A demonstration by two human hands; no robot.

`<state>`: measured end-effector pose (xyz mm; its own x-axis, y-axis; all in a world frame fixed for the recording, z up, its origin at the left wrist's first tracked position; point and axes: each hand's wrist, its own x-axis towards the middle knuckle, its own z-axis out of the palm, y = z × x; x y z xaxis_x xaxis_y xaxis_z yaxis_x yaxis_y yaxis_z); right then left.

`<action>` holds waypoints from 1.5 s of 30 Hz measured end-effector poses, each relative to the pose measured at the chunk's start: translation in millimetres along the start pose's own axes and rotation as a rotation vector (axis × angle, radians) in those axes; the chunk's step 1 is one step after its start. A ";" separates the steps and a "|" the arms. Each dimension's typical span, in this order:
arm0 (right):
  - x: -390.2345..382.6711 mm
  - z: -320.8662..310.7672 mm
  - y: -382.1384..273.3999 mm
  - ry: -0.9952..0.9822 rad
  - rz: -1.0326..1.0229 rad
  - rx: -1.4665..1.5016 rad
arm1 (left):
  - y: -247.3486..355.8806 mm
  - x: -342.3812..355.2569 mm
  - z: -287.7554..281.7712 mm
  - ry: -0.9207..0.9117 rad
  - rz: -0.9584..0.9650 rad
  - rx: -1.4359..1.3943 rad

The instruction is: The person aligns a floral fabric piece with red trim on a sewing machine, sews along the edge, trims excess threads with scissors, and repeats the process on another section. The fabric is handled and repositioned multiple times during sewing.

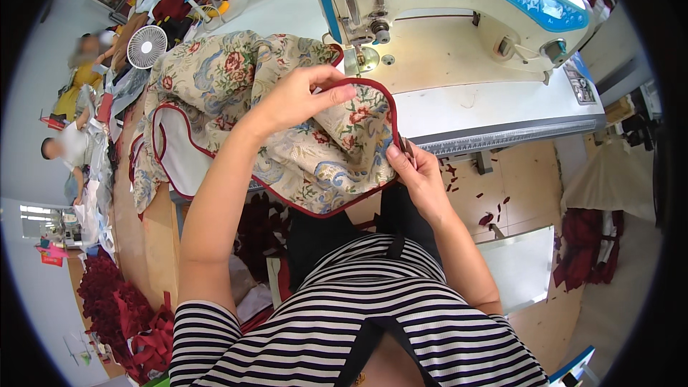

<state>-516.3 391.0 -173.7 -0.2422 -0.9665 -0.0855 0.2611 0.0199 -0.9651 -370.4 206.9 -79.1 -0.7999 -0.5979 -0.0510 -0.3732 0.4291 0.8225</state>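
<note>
A floral tapestry fabric piece (337,165) with dark red binding along its edge drapes over the front of the sewing table and hangs toward my lap. My left hand (308,97) pinches its bound upper edge, thumb on top, just in front of the sewing machine's needle area (362,59). On the right side, my right hand (419,175) grips the bound edge between thumb and fingers. A slim dark pointed thing (407,149) shows by those fingers; its kind is unclear. The fabric's pale underside (175,147) shows at the left, where a part folds over.
The white-and-blue sewing machine (444,0) stands at the back. A ruler strip (494,135) runs along the table's front edge. Dark red scraps (487,218) lie on the floor. At the left are a white fan (147,47), a dark red fabric heap (118,301) and other people (72,147).
</note>
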 end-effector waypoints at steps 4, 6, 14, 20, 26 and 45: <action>-1.4 2.0 -10.3 0.044 0.059 0.023 | -13.8 -1.1 8.9 0.088 -0.021 -0.227; -3.9 10.2 -26.5 0.055 0.041 0.033 | -17.2 -4.7 6.6 0.148 -0.043 -0.238; 79.8 164.6 -37.4 -0.407 -0.430 -0.491 | -34.6 -89.4 -209.3 0.456 -0.064 0.757; 105.8 205.2 -102.3 -0.369 -0.427 0.078 | 60.1 -44.4 -239.7 0.576 0.319 1.390; 92.2 62.0 0.7 -0.039 -0.540 -0.817 | -97.1 40.8 -86.8 0.414 0.425 1.106; 103.1 -126.8 -51.2 0.365 -0.665 -1.677 | -105.9 0.7 -16.6 0.267 0.313 0.766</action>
<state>-673.1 322.9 -164.5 -0.1298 -0.8279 0.5456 -0.9909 0.1282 -0.0412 -323.6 149.8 -156.9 -0.8176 -0.4741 0.3268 -0.4450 0.8804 0.1641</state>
